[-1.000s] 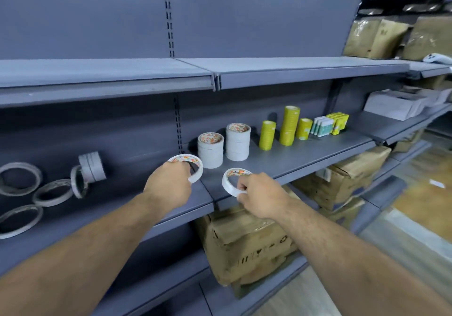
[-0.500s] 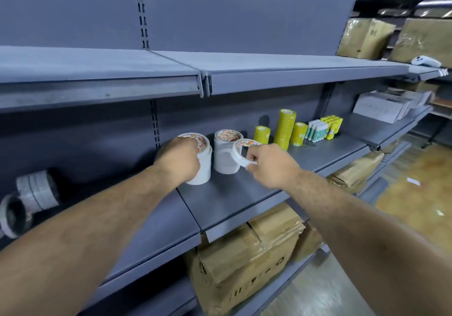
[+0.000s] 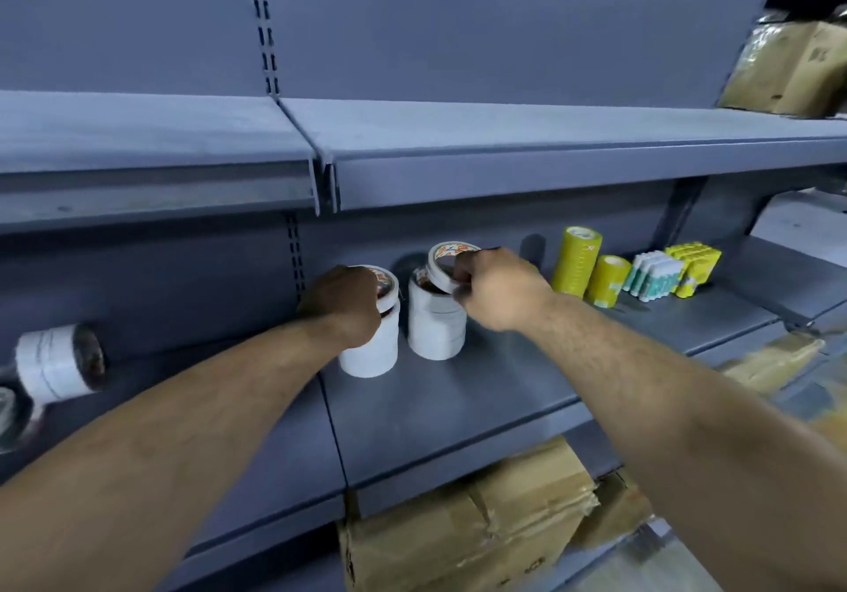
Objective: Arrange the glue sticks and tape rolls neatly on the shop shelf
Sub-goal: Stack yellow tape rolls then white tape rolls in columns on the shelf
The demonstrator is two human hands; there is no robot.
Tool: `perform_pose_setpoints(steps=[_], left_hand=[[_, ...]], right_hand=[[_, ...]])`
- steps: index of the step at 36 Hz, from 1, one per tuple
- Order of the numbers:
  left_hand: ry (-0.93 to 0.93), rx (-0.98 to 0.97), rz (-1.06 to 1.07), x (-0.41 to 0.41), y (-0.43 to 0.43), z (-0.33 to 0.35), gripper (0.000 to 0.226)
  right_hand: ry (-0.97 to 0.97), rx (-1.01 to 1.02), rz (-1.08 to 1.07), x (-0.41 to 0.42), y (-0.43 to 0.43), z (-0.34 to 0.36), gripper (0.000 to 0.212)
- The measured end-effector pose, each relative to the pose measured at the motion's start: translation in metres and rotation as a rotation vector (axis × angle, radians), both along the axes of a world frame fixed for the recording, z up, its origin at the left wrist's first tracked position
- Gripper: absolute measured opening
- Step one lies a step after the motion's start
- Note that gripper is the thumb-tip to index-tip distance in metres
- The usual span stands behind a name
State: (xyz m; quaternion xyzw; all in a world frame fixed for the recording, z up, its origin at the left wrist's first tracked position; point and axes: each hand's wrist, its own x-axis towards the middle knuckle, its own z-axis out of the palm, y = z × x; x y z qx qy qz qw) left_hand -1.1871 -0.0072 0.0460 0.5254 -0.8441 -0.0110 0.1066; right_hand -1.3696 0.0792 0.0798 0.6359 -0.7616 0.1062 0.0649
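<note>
tape rolls gripped in both hands

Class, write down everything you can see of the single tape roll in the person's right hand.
The tape roll is a thin white ring with orange print round its inner core. It is tilted, open face turned up towards the camera. The right hand pinches its right rim. It is at the top of the right white stack on the grey shelf; whether its lower edge touches the stack cannot be told.
</note>
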Motion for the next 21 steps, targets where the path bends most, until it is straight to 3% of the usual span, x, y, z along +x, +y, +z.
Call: perform_pose_setpoints(steps=[9, 21], left_hand=[[0.115, 0.097, 0.034, -0.014, 0.0, -0.01, 0.037], [0.065, 0.121, 0.049, -0.017, 0.007, -0.009, 0.032]], right_hand=[[-0.013, 0.014, 0.062, -0.018, -0.015, -0.004, 0.013], [-0.078, 0.05, 0.075, -0.025, -0.024, -0.004, 0.004]])
